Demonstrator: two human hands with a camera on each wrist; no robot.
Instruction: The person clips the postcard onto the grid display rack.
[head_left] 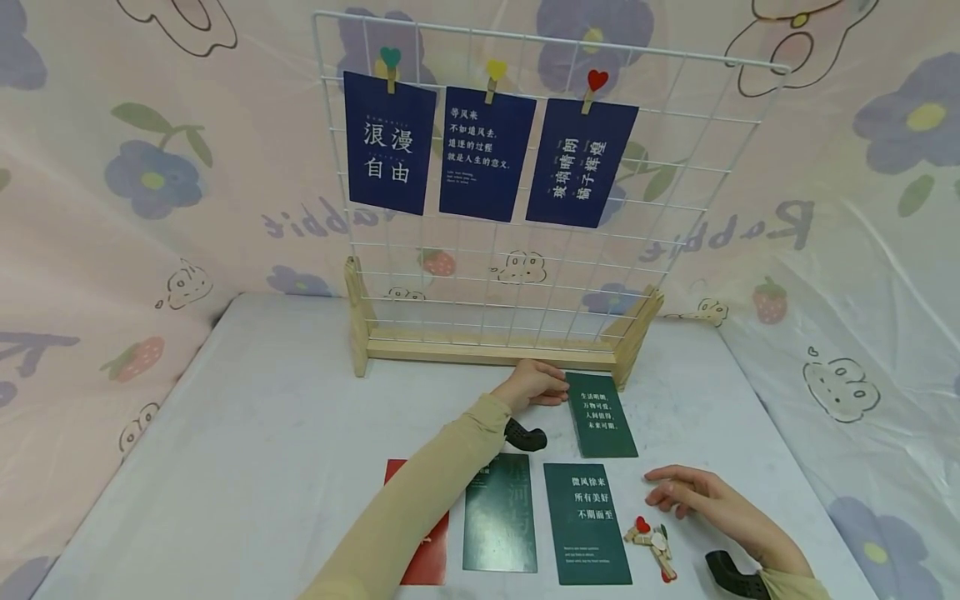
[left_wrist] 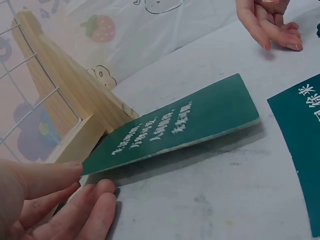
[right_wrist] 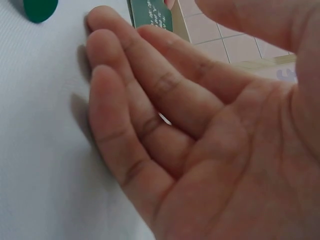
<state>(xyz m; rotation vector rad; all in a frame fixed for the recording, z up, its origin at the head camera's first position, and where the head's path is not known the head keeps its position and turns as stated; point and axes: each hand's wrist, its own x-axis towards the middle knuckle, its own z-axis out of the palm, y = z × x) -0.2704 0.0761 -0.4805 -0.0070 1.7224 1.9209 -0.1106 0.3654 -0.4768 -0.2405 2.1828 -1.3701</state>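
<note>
My left hand (head_left: 531, 385) pinches the near-rack corner of a green card (head_left: 602, 415) with white writing. In the left wrist view the thumb lies at that corner, fingers just below it, and a shadow shows under the card's long edge. My right hand (head_left: 693, 493) rests relaxed at the right of the table, its palm bare in the right wrist view. Just left of it lie small wooden clips with red and other coloured tops (head_left: 652, 543). A second green card (head_left: 587, 523) and a third, glossy green card (head_left: 500, 514) lie nearer me.
A white wire grid rack (head_left: 517, 250) on a wooden stand (head_left: 487, 353) stands at the back. Heart-topped clips hold dark blue cards (head_left: 487, 154) on it. A red card (head_left: 429, 558) is partly hidden under my left sleeve. Patterned cloth (head_left: 847, 250) surrounds the table.
</note>
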